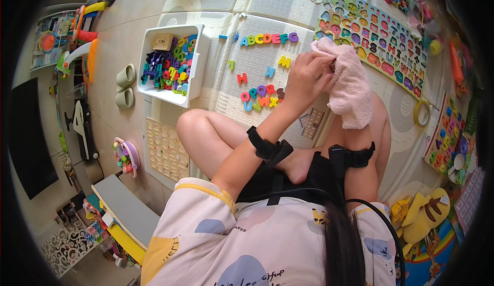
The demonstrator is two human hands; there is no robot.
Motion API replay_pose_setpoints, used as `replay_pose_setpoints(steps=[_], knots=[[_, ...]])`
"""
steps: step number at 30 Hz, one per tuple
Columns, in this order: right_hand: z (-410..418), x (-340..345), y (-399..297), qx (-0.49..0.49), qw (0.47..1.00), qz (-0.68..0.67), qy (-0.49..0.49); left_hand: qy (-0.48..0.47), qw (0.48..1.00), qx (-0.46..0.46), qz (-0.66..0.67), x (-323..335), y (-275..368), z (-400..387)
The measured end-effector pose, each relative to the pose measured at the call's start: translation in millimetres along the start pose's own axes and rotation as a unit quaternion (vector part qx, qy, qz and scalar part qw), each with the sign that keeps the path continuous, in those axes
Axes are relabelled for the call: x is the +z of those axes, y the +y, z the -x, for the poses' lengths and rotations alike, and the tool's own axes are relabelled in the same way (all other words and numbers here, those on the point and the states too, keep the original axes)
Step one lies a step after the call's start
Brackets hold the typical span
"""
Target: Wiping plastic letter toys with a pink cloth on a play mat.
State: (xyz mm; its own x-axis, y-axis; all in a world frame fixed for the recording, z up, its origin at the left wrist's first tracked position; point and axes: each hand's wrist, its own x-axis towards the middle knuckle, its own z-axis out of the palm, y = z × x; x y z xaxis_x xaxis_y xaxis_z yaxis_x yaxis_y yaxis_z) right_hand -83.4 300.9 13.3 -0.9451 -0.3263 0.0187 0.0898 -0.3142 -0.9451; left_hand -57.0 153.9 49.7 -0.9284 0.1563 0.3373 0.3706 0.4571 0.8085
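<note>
My left hand [312,73] is raised above the mat with its fingers bent together against a pink terry cloth [351,87]. A small dark piece [332,66] shows at its fingertips, mostly hidden. The cloth drapes over my right hand, covering it; only the right forearm [361,178] shows below. Beyond my left hand, colourful toy letters [269,39] stand in a row, A to G. Nearer lie a yellow M [284,62], a blue K [269,72], a red H [242,78], a green L [231,65] and two more rows of letters [259,90], partly hidden by my left forearm.
A white bin [197,68] of toy pieces stands left on the play mat [270,19]. An alphabet puzzle board [389,68] lies at right, near a yellow tape roll [422,113]. A wooden board [166,147] lies beside my left knee. Slippers [125,87] sit farther left.
</note>
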Motion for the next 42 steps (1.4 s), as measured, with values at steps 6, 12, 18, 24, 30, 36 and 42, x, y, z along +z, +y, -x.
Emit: replay_pose_setpoints(steps=[6, 12, 18, 24, 30, 36, 42], knots=[[1, 0, 7, 0.003, 1.000, -0.020, -0.015, 0.007, 0.999, -0.007, 0.044, -17, -15, -6], [-7, -6, 15, 0.005, 0.998, -0.046, -0.045, 0.039, 0.998, -0.041, -0.037, -75, -44, -2], [-11, -3, 10, -0.005, 0.995, 0.091, -0.033, -0.122, 0.919, 0.035, -0.373, -117, -106, 21], [-17, 25, -23, -0.048, 0.957, 0.285, 0.023, -0.222, 0.865, 0.073, -0.444, -128, -121, 32], [-16, 19, -20, -0.077, 0.898, 0.433, 0.016, -0.175, 0.895, 0.050, -0.407, -127, -131, 39], [-17, 16, -19, -0.059, 0.884, 0.464, 0.003, -0.212, 0.900, -0.045, -0.379, -119, -126, 45], [-17, 15, -17, -0.057, 0.900, 0.431, 0.018, -0.212, 0.900, -0.035, -0.380, -126, -137, 46]])
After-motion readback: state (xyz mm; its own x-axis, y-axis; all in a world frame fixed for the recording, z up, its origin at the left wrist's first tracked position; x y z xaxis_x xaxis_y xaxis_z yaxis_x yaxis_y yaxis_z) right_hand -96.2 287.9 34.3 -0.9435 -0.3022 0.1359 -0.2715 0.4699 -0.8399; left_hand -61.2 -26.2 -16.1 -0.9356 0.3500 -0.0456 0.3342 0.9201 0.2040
